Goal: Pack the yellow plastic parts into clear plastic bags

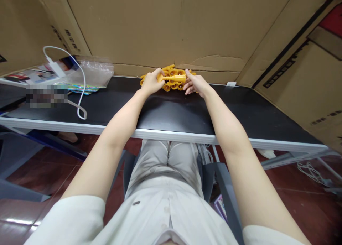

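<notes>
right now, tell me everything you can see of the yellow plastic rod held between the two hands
The yellow ribbed plastic rod is short and glossy, with ridges along its length. It lies level and crosswise over a pile of similar yellow plastic pieces at the far edge of the black table top. The left hand grips one end, the right hand pinches the other. Finer detail is too small to tell.
</notes>
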A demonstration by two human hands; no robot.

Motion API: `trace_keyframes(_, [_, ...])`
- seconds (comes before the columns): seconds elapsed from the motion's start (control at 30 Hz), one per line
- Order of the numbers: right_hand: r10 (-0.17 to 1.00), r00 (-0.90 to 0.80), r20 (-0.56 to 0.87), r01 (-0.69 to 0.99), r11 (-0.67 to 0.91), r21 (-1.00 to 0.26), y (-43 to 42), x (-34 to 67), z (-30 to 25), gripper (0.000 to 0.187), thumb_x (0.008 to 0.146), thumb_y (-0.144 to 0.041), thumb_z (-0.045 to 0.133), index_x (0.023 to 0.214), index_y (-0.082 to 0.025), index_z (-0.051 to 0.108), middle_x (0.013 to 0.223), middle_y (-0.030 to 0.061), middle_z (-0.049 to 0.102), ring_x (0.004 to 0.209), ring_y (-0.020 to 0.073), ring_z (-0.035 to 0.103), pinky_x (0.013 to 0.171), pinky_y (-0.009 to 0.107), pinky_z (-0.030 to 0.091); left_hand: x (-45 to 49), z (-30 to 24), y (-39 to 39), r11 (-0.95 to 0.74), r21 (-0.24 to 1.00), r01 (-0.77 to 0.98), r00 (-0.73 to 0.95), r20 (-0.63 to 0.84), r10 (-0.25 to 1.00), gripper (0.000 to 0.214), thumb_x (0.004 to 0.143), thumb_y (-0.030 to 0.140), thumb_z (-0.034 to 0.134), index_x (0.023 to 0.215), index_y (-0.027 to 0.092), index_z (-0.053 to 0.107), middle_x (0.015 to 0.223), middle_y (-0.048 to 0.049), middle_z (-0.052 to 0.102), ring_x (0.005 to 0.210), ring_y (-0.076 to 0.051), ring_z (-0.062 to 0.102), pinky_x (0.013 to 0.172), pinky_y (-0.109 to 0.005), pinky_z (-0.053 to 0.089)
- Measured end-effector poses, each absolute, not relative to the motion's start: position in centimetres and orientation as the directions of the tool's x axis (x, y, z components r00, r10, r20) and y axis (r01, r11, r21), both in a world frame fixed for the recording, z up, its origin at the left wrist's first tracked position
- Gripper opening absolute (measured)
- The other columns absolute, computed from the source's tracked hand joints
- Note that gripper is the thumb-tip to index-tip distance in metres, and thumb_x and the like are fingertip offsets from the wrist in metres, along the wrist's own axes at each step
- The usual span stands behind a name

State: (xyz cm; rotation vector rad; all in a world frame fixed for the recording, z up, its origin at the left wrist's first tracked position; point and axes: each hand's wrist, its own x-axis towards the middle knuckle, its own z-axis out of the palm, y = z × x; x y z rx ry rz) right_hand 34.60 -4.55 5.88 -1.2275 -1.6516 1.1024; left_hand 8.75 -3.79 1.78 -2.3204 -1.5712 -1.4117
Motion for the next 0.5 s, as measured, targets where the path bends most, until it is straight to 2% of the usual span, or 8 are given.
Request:
trace_keyframes(0.13, [0.959, -0.246, 0.139, 0.282, 0.208, -0.937, -5.48, 35.14, 6.53, 0.055, 0.092, -0.064, 0.086, 0.126, -0.023, 0.072, 0.1, 0.0065, 0.082, 0.074, 0.0173, 0.079, 0.063, 0.024, 0.062, 8.79, 2.07, -4.24, -0.512, 0.457, 0.727, 0.095, 0.672, 0.735, 0.028, 0.085, 0.019, 0.071, 0.112, 0.026, 0.073, 0.088, -0.0044, 0.074, 0.098, -0.029, 0.074, 0.102, -0.045, 0.056])
trace_keyframes(0.23, [0.943, -0.272, 0.192, 0.276, 0.268, -0.923, -5.56, 35.37, 6.56, 0.056, 0.087, -0.041, 0.095, 0.135, -0.025, 0.071, 0.116, 0.0063, 0.082, 0.091, 0.018, 0.081, 0.076, 0.026, 0.063, 8.85, 2.23, -4.47, -0.523, 0.456, 0.721, 0.1, 0.678, 0.729, 0.029, 0.085, 0.019, 0.071, 0.113, 0.026, 0.073, 0.086, -0.0037, 0.073, 0.097, -0.029, 0.074, 0.101, -0.045, 0.057])
trace_keyframes(0.33, [0.938, -0.276, 0.21, 0.278, 0.287, -0.917, -5.26, 35.27, 6.33, 0.05, 0.085, -0.035, 0.095, 0.128, -0.024, 0.073, 0.114, 0.0063, 0.081, 0.093, 0.0189, 0.08, 0.08, 0.029, 0.063, 8.87, 2.32, -4.47, -0.496, 0.461, 0.736, 0.088, 0.661, 0.745, 0.027, 0.084, 0.019, 0.073, 0.11, 0.026, 0.072, 0.085, -0.0035, 0.073, 0.094, -0.028, 0.074, 0.1, -0.044, 0.057])
trace_keyframes(0.5, [0.945, -0.255, 0.205, 0.275, 0.274, -0.922, -5.05, 34.95, 6.24, 0.038, 0.089, -0.038, 0.091, 0.119, -0.022, 0.074, 0.107, 0.0059, 0.081, 0.089, 0.0187, 0.08, 0.078, 0.029, 0.064, 8.8, 2.37, -4.33, -0.47, 0.455, 0.756, 0.084, 0.645, 0.76, 0.024, 0.083, 0.022, 0.077, 0.106, 0.026, 0.07, 0.083, -0.003, 0.073, 0.088, -0.027, 0.073, 0.096, -0.043, 0.057])
